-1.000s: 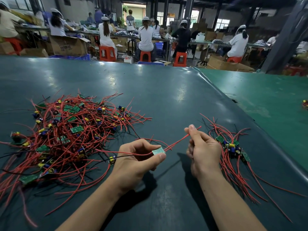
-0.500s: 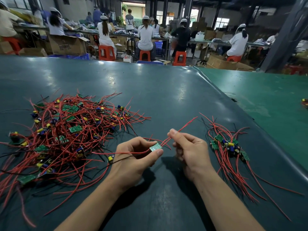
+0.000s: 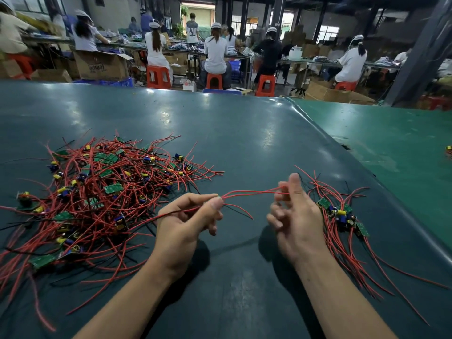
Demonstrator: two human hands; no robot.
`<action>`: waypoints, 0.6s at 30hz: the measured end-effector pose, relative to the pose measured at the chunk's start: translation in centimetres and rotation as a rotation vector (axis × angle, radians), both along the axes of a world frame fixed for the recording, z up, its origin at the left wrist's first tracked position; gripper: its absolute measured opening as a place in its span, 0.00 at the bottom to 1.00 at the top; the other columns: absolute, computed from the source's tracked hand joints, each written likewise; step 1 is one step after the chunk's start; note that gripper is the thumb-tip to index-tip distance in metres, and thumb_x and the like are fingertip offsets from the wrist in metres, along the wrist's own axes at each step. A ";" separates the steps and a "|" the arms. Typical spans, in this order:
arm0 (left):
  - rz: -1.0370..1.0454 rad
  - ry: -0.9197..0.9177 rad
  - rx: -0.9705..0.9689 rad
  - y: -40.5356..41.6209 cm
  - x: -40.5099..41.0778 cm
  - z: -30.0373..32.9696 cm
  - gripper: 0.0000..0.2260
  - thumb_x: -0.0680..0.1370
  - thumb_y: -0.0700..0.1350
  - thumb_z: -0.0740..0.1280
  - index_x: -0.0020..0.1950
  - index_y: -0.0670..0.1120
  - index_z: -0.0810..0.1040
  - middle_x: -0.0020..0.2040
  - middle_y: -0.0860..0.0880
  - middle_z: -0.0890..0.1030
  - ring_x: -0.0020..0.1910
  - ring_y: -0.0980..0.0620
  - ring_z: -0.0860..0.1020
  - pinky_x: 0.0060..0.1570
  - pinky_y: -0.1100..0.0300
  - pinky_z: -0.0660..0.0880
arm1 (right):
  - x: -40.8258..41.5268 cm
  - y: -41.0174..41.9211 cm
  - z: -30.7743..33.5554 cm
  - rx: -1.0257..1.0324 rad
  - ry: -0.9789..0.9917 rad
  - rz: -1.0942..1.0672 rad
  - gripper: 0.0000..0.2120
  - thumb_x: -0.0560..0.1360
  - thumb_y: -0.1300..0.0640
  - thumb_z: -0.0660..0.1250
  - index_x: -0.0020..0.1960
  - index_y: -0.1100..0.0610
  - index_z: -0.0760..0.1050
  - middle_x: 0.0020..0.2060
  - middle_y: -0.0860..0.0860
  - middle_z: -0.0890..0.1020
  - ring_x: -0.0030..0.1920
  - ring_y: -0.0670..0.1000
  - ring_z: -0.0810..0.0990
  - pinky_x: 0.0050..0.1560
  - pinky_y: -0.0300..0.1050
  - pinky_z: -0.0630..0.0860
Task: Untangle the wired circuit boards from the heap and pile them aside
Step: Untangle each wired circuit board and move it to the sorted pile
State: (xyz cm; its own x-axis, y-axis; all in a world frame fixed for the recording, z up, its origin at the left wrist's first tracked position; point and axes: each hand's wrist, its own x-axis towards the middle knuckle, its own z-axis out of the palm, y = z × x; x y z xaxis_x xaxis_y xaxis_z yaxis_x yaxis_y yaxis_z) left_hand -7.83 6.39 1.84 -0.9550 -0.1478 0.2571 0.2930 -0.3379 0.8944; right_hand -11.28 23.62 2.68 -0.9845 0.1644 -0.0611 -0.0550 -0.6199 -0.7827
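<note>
A tangled heap (image 3: pixel 97 192) of small green circuit boards with red wires lies on the left of the dark green table (image 3: pixel 220 133). A smaller pile (image 3: pixel 342 216) of sorted boards sits to the right, its wires trailing toward me. My left hand (image 3: pixel 186 221) pinches one board between thumb and fingers; the board itself is hidden by my thumb. Its red wires (image 3: pixel 254 192) stretch rightward to my right hand (image 3: pixel 296 216), which pinches them between thumb and forefinger, the other fingers loosely spread.
The table's raised seam (image 3: pixel 367 182) runs diagonally on the right, with a lighter green surface (image 3: pixel 403 148) beyond it. Another small board (image 3: pixel 448 150) lies at the far right edge. Seated workers on red stools (image 3: pixel 159 77) and cardboard boxes fill the background.
My right hand slid right along the red wires, stretching them out away from my left hand. My left thumb now covers the board it holds.
</note>
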 end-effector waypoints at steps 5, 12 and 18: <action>-0.091 -0.071 0.070 0.2 0.0 0.3 0.09 0.72 0.45 0.73 0.32 0.45 0.80 0.25 0.47 0.73 0.21 0.53 0.68 0.23 0.63 0.66 | 2.3 -2.5 -0.4 0.266 0.106 0.502 0.24 0.65 0.57 0.74 0.60 0.54 0.77 0.35 0.51 0.81 0.24 0.45 0.70 0.20 0.32 0.63; -0.135 -0.206 0.388 -0.6 -0.6 0.9 0.17 0.71 0.57 0.66 0.41 0.42 0.74 0.26 0.51 0.70 0.21 0.57 0.64 0.21 0.66 0.62 | 1.5 -1.6 -0.1 0.041 0.052 0.265 0.05 0.64 0.59 0.72 0.40 0.55 0.83 0.31 0.51 0.77 0.22 0.43 0.66 0.18 0.33 0.60; -0.001 -0.160 -0.089 0.3 -0.5 -0.1 0.21 0.68 0.61 0.68 0.24 0.46 0.75 0.19 0.50 0.65 0.17 0.55 0.63 0.19 0.67 0.61 | 2.8 -3.8 -1.8 0.770 0.481 0.293 0.22 0.69 0.63 0.76 0.59 0.47 0.80 0.43 0.41 0.84 0.38 0.40 0.81 0.43 0.31 0.75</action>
State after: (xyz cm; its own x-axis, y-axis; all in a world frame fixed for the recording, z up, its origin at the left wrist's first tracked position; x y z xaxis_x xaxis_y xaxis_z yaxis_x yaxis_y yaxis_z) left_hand -8.32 6.65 1.75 -0.9849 -0.1304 0.1138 0.1443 -0.2552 0.9561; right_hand -8.52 19.82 0.90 -0.8843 -0.2670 0.3831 -0.4016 0.0159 -0.9157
